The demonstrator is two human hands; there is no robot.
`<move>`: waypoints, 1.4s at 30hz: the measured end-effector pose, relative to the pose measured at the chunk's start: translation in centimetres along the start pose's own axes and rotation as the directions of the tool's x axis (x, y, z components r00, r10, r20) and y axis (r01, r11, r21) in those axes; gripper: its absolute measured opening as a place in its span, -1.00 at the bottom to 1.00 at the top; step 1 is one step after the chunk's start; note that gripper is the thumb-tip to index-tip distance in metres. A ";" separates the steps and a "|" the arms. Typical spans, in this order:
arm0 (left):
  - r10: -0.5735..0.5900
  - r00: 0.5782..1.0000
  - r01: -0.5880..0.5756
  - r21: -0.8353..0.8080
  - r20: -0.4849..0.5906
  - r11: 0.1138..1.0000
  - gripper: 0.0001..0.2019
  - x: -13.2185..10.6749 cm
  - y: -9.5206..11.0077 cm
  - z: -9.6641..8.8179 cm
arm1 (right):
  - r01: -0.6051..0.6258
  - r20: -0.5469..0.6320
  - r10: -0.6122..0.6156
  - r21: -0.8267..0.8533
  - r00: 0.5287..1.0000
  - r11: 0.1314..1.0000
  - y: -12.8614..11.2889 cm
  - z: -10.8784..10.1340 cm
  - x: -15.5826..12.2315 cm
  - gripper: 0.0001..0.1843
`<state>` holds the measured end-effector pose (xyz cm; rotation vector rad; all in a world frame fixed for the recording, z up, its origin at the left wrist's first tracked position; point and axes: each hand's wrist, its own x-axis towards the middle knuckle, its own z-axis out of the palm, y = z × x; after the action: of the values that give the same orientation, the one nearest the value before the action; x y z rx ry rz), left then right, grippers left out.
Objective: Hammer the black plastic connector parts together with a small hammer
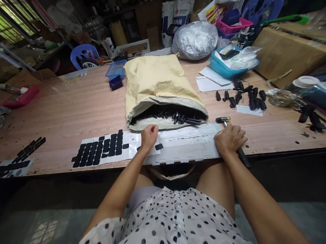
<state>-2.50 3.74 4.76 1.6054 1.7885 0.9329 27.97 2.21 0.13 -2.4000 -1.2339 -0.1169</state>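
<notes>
My left hand (149,136) is closed in front of the mouth of a tan woven sack (160,76), and whatever its fingers hold is hidden. Small black plastic parts (179,117) fill the sack's opening. My right hand (230,140) curls over a small hammer (243,157); its head, with a yellow end, shows beyond the fingers, and the black handle points toward me. Between both hands a flat grey-white board (189,147) lies along the table edge. A black rounded pad (159,147) is beside my left wrist, and a sheet of similar pads (96,149) lies further left.
Loose black parts (253,97) lie on the right of the wooden table (71,102), near a cardboard box (295,48). Behind the sack are a stuffed clear bag (195,40) and a blue basin (228,69). A red tray (22,99) is at far left.
</notes>
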 end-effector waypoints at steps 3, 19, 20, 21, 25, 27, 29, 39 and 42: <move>-0.272 0.951 0.277 0.009 -0.144 0.961 -0.77 7.3 1.2 0.6 | 0.005 0.008 -0.005 -0.019 1.000 1.000 -0.1 0.1 -0.1 -0.66; -0.560 0.828 0.541 -0.225 -0.026 0.810 -0.70 11.5 0.1 1.7 | 0.008 0.022 -0.006 -0.103 1.000 0.995 -0.9 0.1 -0.4 -0.67; -0.561 0.828 0.542 -0.232 -0.019 0.808 -0.71 11.4 0.0 1.6 | 0.011 0.021 -0.009 -0.102 1.000 0.995 -1.0 0.1 -0.4 -0.67; -0.561 0.828 0.542 -0.236 -0.012 0.806 -0.72 11.3 -0.1 1.6 | 0.013 0.017 -0.012 -0.099 1.000 0.995 -1.0 0.1 -0.4 -0.68; -0.552 0.834 0.537 -0.238 0.005 0.809 -0.73 10.9 -0.4 1.3 | 0.010 0.000 -0.010 -0.093 1.000 0.996 -1.0 0.3 -0.3 -0.69; -0.548 0.836 0.535 -0.230 0.007 0.813 -0.72 10.8 -0.4 1.2 | 0.013 0.003 -0.013 -0.090 1.000 0.996 -1.1 0.3 -0.3 -0.68; -0.548 0.837 0.536 -0.214 0.004 0.817 -0.72 10.8 -0.3 1.3 | 0.017 0.015 -0.015 -0.092 1.000 0.996 -1.1 0.2 -0.3 -0.67; -0.616 0.775 0.622 -0.346 0.143 0.703 -0.73 10.3 1.0 -0.4 | 0.020 0.029 -0.017 -0.096 0.999 0.995 -1.3 -0.1 -0.3 -0.66; -0.611 0.756 0.648 -0.399 0.235 0.649 -0.77 9.1 1.3 -1.5 | 0.013 0.034 -0.010 -0.099 0.999 0.995 -1.4 -0.1 -0.3 -0.66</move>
<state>-4.02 12.60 7.13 0.6173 1.7099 0.8361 26.70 2.66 0.62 -2.4889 -1.2857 -0.1445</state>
